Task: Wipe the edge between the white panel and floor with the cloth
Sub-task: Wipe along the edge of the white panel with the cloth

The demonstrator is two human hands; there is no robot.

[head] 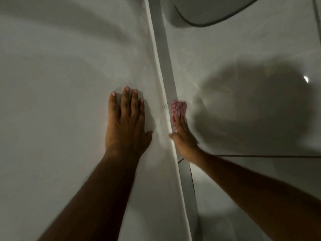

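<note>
The white panel [60,84] fills the left half of the view. Its lower edge [165,94] runs from top centre down to the bottom, meeting the pale tiled floor [225,49] on the right. My left hand [126,122] lies flat on the panel, fingers together, holding nothing. My right hand [182,136] is down on the floor side, pressing a red-and-white checked cloth [178,110] against the edge. The cloth sticks out beyond my fingertips and looks blurred.
A rounded white fixture with a dark rim [208,13] sits at the top right. Dark grout lines [260,156] cross the floor tiles. A large shadow [251,105] falls on the floor right of the cloth.
</note>
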